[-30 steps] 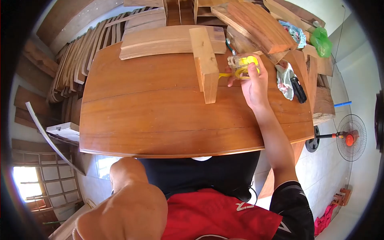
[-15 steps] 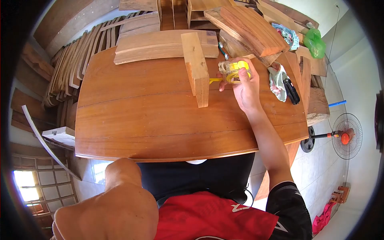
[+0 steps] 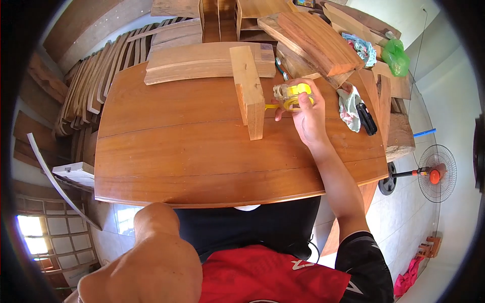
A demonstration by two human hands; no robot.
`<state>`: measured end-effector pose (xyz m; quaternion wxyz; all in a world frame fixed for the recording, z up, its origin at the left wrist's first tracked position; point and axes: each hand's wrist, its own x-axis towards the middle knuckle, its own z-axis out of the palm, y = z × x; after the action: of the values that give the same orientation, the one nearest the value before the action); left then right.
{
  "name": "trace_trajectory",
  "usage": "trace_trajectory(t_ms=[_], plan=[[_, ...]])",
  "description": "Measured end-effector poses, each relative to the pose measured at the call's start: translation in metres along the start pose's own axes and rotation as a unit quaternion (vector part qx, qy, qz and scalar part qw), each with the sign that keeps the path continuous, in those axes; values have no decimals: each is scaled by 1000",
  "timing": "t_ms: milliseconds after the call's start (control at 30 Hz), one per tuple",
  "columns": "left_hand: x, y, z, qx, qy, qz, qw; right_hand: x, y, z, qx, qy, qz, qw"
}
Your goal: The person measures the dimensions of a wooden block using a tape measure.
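My right hand [image 3: 309, 113] is closed around a tape measure [image 3: 293, 96] with a clear and yellow case, held above the tabletop. A short length of yellow tape reaches left from it to the side of a notched wooden block [image 3: 251, 101]. This block stands on the brown wooden table [image 3: 202, 156], apart from my fingers. Close to the camera at the lower left is my left hand [image 3: 139, 270], bent back near my body. Its fingers are hidden, with the forearm running up to the table's front edge.
A long curved wooden piece [image 3: 197, 63] lies at the table's back. Thick planks [image 3: 318, 43] are stacked at the back right. A cloth [image 3: 348, 106] and a black object [image 3: 366, 119] lie on the right side. Many curved slats [image 3: 96, 76] lean at the left; a fan [image 3: 434, 174] stands right.
The view has shifted very slightly. My right hand keeps its hold on the tape measure beside the block, and my left hand has turned a little near the camera.
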<state>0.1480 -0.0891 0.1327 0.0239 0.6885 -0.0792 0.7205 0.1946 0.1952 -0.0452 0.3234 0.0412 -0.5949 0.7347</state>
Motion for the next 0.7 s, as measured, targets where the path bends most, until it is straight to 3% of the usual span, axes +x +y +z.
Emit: trace_trajectory(t_ms=[33, 100, 200, 333, 500, 600, 633, 700], plan=[[2, -8, 5, 21, 39, -10, 999, 0, 0, 0, 1, 1, 2, 1000], [0, -10, 3, 19, 31, 14, 999, 0, 0, -1, 2, -1, 3, 1000], [-5, -4, -9, -25, -49, 68, 996, 0, 0, -1, 2, -1, 5, 1000], [-2, -3, 0, -13, 13, 7, 1000, -1, 1, 0, 7, -4, 0, 1000], [3, -36, 3, 52, 18, 210, 976, -2, 0, 1, 10, -5, 0, 1000], [3, -34, 0, 35, 1, 201, 979, -2, 1, -1, 12, -10, 2, 1000], [3, -29, -3, 18, -11, 176, 984, -2, 2, -1, 13, -10, 2, 1000], [8, -22, -3, -174, 5, 318, 932, -2, 2, 0, 13, -7, 0, 1000]])
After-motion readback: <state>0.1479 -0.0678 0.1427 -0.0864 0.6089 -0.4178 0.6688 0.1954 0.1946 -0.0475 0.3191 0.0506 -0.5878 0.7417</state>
